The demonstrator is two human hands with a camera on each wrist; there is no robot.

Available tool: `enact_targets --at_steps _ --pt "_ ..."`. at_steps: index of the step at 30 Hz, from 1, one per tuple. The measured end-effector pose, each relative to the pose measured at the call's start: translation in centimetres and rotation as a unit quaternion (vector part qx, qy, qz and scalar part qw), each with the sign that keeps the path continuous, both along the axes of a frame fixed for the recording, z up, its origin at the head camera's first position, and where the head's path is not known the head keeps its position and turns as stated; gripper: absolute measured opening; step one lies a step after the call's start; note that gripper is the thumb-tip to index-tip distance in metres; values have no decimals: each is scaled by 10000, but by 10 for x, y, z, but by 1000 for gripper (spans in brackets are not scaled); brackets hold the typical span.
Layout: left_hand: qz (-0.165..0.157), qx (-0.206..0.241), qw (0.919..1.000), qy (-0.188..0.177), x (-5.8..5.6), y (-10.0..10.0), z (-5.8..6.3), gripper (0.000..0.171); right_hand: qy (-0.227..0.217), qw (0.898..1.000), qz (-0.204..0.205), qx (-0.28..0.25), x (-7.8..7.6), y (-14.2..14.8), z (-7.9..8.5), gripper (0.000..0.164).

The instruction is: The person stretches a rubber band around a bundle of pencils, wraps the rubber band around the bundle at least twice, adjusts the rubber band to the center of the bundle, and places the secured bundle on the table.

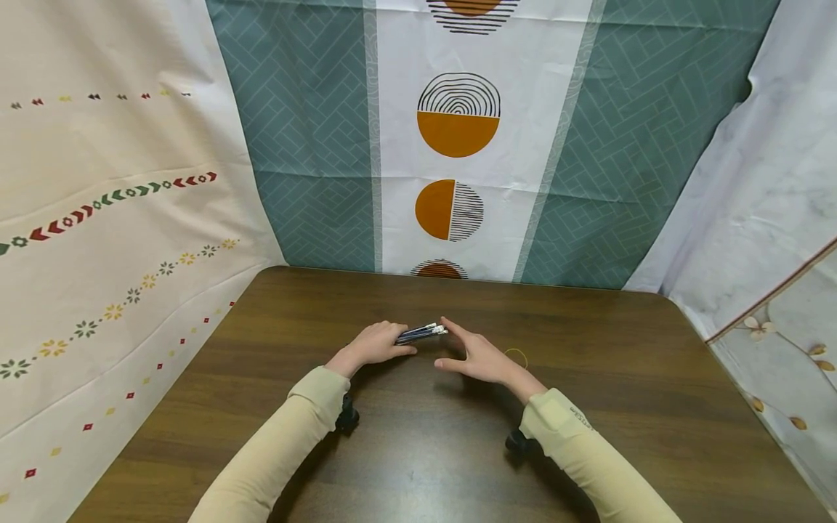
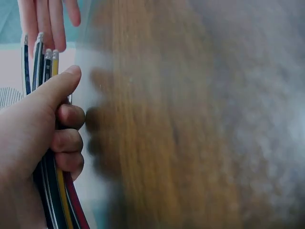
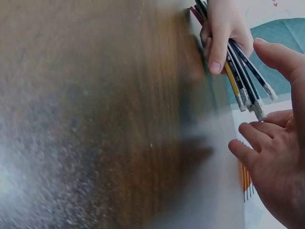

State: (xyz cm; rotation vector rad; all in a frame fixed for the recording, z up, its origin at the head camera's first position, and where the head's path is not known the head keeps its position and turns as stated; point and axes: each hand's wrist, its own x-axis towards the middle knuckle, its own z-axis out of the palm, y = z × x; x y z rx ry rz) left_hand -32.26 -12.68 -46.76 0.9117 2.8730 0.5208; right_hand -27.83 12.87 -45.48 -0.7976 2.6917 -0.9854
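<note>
The left hand [image 1: 373, 344] had its fingers [image 2: 66, 138] curled tight around a bundle of pencils [image 1: 421, 333], thumb laid along the top, holding it just above the wooden table [image 1: 621, 378]. The right hand [image 1: 480, 356] was spread, fingers apart, fingertips [image 3: 248, 138] just beside the bundle's eraser ends, holding nothing. A yellow rubber band [image 1: 516, 354] lay behind that hand. If those fingertips pushed unevenly, I judged 1 or 2 pencils could slide out of the grip.
</note>
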Motion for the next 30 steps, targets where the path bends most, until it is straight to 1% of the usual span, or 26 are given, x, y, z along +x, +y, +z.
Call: enact_targets --at_steps 4,10,15,21,25,30 --pt "137 17 9999 63 -1 1 1 32 -70 9999 41 -150 1 0 -1 90" --pt "182 -61 9997 181 -3 3 0 33 -294 9987 104 -391 2 -1 -3 93" --pt "247 -122 9995 172 -3 5 0 29 -425 9976 171 -511 3 -3 -4 94" --pt "366 -375 9981 327 -2 9 2 22 -565 9962 250 -611 4 -3 -5 93" --pt "441 -439 9973 400 -2 12 3 20 -581 9968 87 -541 8 -5 -2 93" --pt "458 -401 9973 417 -4 15 4 22 -338 9974 -297 -561 14 -11 4 94"
